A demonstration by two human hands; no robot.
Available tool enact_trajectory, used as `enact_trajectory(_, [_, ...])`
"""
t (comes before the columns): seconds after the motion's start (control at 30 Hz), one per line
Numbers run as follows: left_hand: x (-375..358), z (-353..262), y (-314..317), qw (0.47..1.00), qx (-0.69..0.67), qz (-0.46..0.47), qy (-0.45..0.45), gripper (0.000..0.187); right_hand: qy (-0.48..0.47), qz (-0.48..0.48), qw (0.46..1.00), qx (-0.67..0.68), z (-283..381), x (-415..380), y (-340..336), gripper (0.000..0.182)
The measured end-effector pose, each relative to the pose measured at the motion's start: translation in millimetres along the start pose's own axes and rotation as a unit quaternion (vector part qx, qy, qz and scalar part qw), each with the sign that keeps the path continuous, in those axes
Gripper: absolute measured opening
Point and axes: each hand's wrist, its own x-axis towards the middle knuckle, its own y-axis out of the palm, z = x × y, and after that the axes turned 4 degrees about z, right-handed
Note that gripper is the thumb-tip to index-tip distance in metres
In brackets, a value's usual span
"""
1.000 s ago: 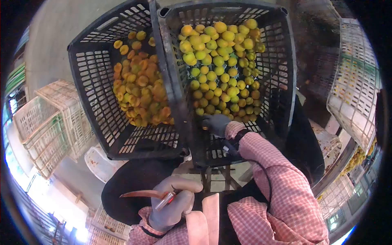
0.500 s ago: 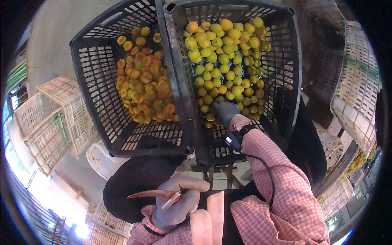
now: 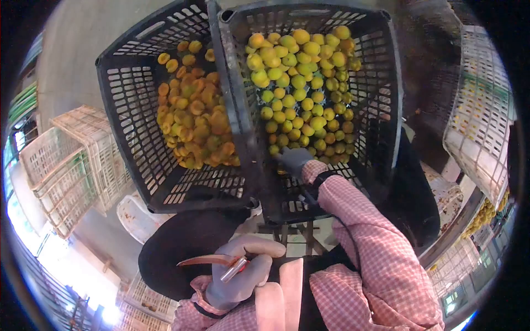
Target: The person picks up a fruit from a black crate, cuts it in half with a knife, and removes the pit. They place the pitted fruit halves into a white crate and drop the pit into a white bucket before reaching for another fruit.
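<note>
My gloved left hand (image 3: 243, 270) is closed around a small knife-like tool (image 3: 207, 259) with a curved reddish-brown blade and a short silver metal part. It rests above my lap, the blade pointing left. My gloved right hand (image 3: 295, 161) reaches down into the right black crate (image 3: 398, 83), at the near left edge of the whole yellow-green apricots (image 3: 298, 83). Its fingertips are against the fruit; their grip is partly hidden and blurred. Halved, orange-tinged apricots (image 3: 193, 116) lie piled in the left black crate (image 3: 124, 116).
White plastic crates (image 3: 72, 160) are stacked at the left, and another white crate (image 3: 480, 105) stands at the right. A white stool-like seat (image 3: 138, 218) shows beside my left knee. More yellow fruit (image 3: 486, 212) appears at the far right.
My right hand has shifted left and slightly toward me along the near edge of the fruit. My left hand keeps its hold on the curved tool. The view has tilted slightly.
</note>
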Motion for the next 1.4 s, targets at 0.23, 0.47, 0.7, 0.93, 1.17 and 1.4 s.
enact_trajectory(0.23, [8, -3, 10, 0.998, -0.03, -0.049, -0.015, 0.012, -0.054, -0.074, 0.564, 0.82, 21, -55, -53, 0.057])
enact_trajectory(0.47, [23, 21, 14, 0.929, 0.312, -0.131, 0.152, 0.011, -0.254, -0.158, 0.527, 0.795, 93, -174, -155, 0.063])
enact_trajectory(0.7, [-4, 33, 41, 0.679, 0.643, -0.182, 0.303, 0.031, -0.214, -0.298, 0.719, 0.591, 170, -256, -136, 0.039])
enact_trajectory(0.93, [-52, 76, 63, 0.944, 0.256, 0.198, 0.062, 0.031, -0.149, -0.332, 0.623, 0.692, 194, -307, -84, 0.03])
enact_trajectory(1.17, [-104, 65, 79, 0.967, 0.156, 0.191, 0.071, 0.016, -0.292, -0.302, 0.614, 0.669, 192, -354, -55, 0.052])
enact_trajectory(1.4, [-124, 83, 94, 0.733, 0.547, -0.032, 0.403, 0.022, -0.294, -0.454, 0.697, 0.471, 227, -369, -42, 0.046])
